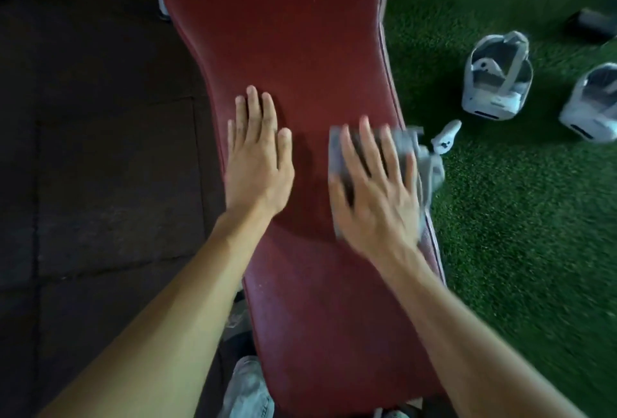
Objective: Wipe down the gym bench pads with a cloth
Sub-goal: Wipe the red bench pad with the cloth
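Hands lie flat on the red bench pad: left hand bare, right hand spread, pressing a grey cloth against the right edge.

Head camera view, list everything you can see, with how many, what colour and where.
Bench pad: one, dark red, running up the middle of the view.
Cloth: one, grey, on the pad's right edge under the right hand, part hanging over the side.
Headsets: two, white, on the green turf right of the bench; the second is cut by the frame edge.
Controller: one, white, on the turf beside the cloth.
Turf: green, right side.
Floor mats: dark, left side.
Shoe: one, pale, bottom edge left of the bench.
Left hand: flat on the pad, fingers spread, empty.
Right hand: pressed on the cloth, blurred.
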`<state>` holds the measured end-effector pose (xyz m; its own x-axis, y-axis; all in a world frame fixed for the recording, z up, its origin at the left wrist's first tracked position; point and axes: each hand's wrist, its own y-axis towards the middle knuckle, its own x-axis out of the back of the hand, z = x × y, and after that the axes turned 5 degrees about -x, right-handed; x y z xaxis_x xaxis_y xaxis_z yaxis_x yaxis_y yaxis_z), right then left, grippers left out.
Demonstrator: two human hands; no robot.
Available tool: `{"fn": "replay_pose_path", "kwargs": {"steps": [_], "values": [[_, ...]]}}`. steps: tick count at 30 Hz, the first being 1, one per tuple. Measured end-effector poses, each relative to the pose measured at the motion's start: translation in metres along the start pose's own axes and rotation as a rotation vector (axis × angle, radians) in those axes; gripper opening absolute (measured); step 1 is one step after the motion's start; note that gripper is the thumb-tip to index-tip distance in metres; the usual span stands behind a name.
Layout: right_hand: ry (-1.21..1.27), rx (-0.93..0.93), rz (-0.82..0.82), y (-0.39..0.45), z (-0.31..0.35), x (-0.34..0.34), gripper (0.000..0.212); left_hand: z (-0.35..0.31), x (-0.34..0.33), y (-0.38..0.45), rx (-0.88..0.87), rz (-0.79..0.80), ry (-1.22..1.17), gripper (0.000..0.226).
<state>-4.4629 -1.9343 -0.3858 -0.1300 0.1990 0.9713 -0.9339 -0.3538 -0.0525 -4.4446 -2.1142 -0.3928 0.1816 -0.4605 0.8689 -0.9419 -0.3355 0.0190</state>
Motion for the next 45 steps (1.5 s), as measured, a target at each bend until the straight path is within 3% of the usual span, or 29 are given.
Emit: {"fn": "replay_pose_path", "kwargs": {"steps": [2, 5, 10, 12, 15, 20, 22, 24, 27, 29, 32, 38, 41, 43, 45], "values": [[0.021, -0.064, -0.022, 0.050, 0.011, 0.001, 0.067, 0.002, -0.005, -0.001, -0.031, -0.042, 0.086, 0.060], [0.009, 0.091, -0.038, 0.046, 0.009, -0.008, 0.066, 0.004, -0.009, -0.002, -0.058, -0.045, 0.135, 0.059], [-0.023, 0.479, 0.166, -0.100, -0.030, -0.011, 0.066, 0.005, -0.005, -0.002, -0.068, -0.033, 0.086, 0.057], [-0.054, 0.549, 0.165, -0.141, -0.055, -0.014, 0.067, 0.004, -0.003, -0.003, -0.061, -0.021, 0.072, 0.057], [-0.063, 0.390, 0.159, -0.146, -0.067, -0.013, 0.068, 0.005, 0.002, -0.002, -0.060, 0.012, 0.040, 0.056], [-0.041, -0.027, 0.014, -0.097, 0.016, -0.023, 0.070, 0.018, 0.012, 0.003, -0.123, 0.068, 0.027, 0.055], [0.012, 0.052, 0.019, -0.092, 0.050, -0.031, 0.068, 0.024, 0.013, 0.003, -0.171, 0.071, 0.018, 0.055], [0.035, 0.286, 0.095, -0.121, 0.066, -0.041, 0.066, 0.027, 0.011, 0.003, -0.203, 0.070, 0.008, 0.056], [-0.053, 0.563, 0.204, -0.199, 0.037, -0.047, 0.066, 0.029, 0.006, 0.001, -0.199, 0.039, 0.032, 0.057], [-0.099, 0.506, 0.164, -0.222, -0.007, -0.043, 0.064, 0.029, 0.004, 0.001, -0.203, 0.027, 0.049, 0.057], [-0.111, 0.280, 0.128, -0.207, -0.044, -0.030, 0.068, 0.027, 0.002, -0.002, -0.208, 0.010, 0.080, 0.057], [-0.045, -0.126, -0.069, -0.067, 0.030, -0.022, 0.067, 0.023, -0.005, -0.007, -0.189, -0.061, 0.108, 0.056], [-0.011, 0.014, -0.050, -0.064, 0.049, -0.027, 0.065, 0.026, -0.004, -0.008, -0.186, -0.071, 0.080, 0.056], [-0.021, 0.203, 0.037, -0.111, 0.031, -0.026, 0.064, 0.026, -0.004, -0.009, -0.184, -0.075, 0.083, 0.056], [-0.052, 0.279, 0.094, -0.155, -0.002, -0.022, 0.064, 0.026, -0.005, -0.009, -0.184, -0.073, 0.083, 0.056]]}}
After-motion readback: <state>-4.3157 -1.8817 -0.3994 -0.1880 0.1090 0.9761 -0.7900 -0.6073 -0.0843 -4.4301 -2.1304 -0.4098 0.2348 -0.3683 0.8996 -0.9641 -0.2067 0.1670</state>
